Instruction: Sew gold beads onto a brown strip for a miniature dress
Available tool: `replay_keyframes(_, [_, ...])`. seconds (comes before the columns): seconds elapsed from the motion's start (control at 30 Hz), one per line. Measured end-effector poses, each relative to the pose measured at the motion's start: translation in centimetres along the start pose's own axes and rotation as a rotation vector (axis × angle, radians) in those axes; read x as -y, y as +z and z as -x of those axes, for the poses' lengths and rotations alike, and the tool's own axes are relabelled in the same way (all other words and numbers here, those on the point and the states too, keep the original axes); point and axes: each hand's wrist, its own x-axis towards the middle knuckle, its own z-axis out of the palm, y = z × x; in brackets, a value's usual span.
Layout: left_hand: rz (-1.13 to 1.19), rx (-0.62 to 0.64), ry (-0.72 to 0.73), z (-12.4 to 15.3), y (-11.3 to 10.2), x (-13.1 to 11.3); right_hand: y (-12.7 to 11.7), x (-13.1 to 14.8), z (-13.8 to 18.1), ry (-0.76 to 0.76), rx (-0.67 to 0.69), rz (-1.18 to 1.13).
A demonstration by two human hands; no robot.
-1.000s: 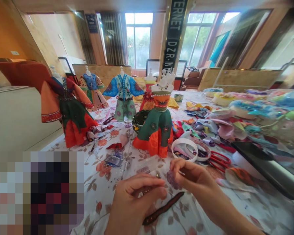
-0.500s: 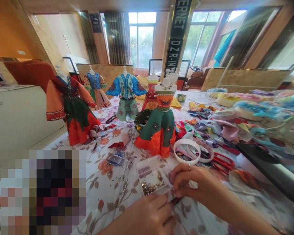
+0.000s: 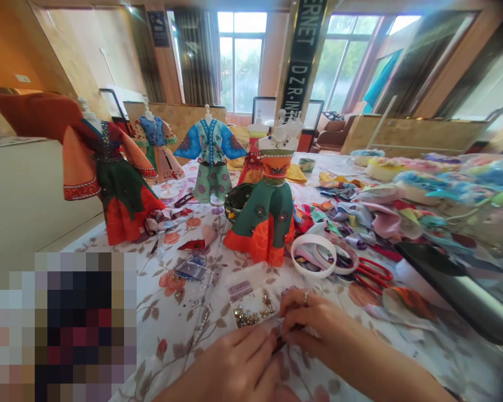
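Low in the head view my left hand (image 3: 238, 365) and my right hand (image 3: 314, 324) meet over the floral tablecloth (image 3: 180, 312). Their fingertips pinch together on a small dark strip (image 3: 280, 341), mostly hidden between them. My right hand wears a ring. Just beyond the fingers lies a clear bag of gold beads (image 3: 251, 298). A doll mannequin in a green and orange dress (image 3: 266, 215) stands a little farther back.
Other dressed mannequins stand at the left (image 3: 104, 178) and behind (image 3: 209, 162). White tape rings (image 3: 314, 255) and red scissors (image 3: 373, 273) lie right of the dress, with heaped fabric scraps (image 3: 381, 212) beyond. A dark tray edge (image 3: 456, 285) runs at right. A blurred patch covers the lower left.
Both hands have come down and closed together on the dark strip, which lay loose on the cloth a second ago. The bead bag, then hidden behind the hands, shows now.
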Motion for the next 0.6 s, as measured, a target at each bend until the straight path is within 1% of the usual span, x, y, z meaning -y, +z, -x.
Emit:
replay_keyframes(0.13, [-0.018,0.011,0.016,0.4,-0.1,-0.1,0.3,-0.2,0.1,-0.026,0.012,0.024])
replay_keyframes(0.23, [-0.024,0.037,0.01,0.8,-0.1,-0.1,0.6,-0.2,0.2,-0.042,-0.013,0.02])
replay_keyframes(0.43, [-0.039,0.037,0.007,1.4,0.1,-0.3,1.5,-0.7,0.4,-0.101,0.0,0.036])
replay_keyframes(0.5, [-0.041,0.029,-0.005,1.4,0.2,-0.4,1.6,-0.4,0.4,-0.083,0.003,0.058])
replay_keyframes(0.6, [-0.038,0.001,-0.017,1.5,0.4,-0.5,1.6,0.3,0.4,-0.007,0.001,0.087])
